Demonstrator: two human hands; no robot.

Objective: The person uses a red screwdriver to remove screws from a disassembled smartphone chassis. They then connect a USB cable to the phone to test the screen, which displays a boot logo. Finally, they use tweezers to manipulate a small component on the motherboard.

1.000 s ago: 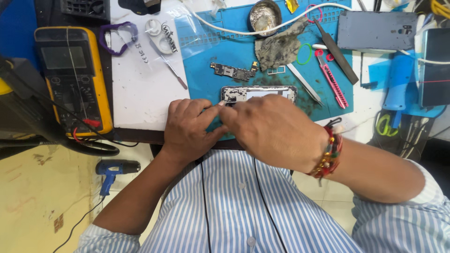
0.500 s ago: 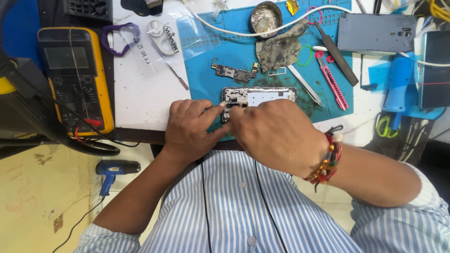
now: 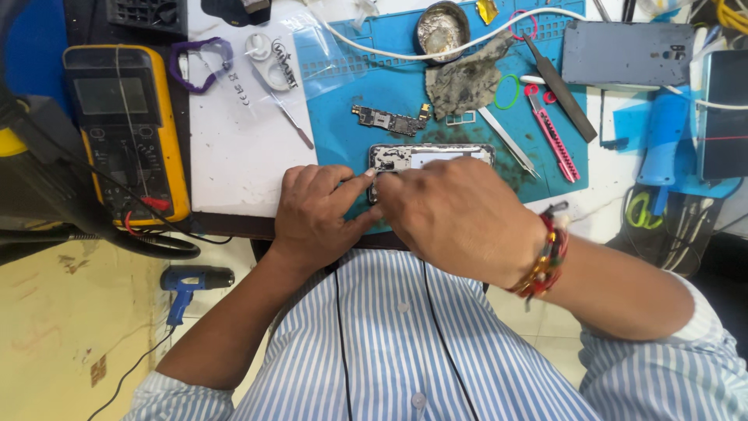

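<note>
An opened phone body [image 3: 432, 157] lies on the blue work mat [image 3: 351, 86] at the desk's near edge. My left hand [image 3: 315, 214] rests on the mat with its fingers pressed against the phone's left end. My right hand [image 3: 460, 214], with beaded bracelets at the wrist, covers the phone's lower half, fingertips on its left part. Whether the fingers pinch a small part is hidden. A bare circuit board [image 3: 387, 120] lies on the mat just above the phone.
A yellow multimeter [image 3: 125, 129] sits at the left with its leads. Tweezers [image 3: 508, 142], a pink cutter [image 3: 552, 132], a dirty cloth [image 3: 466, 78], a metal tin [image 3: 442, 25] and a grey phone back [image 3: 627, 53] lie around the mat. A blue tool [image 3: 662, 140] lies at the right.
Both hands have shifted slightly while staying on the phone's left end; the phone body has hardly moved.
</note>
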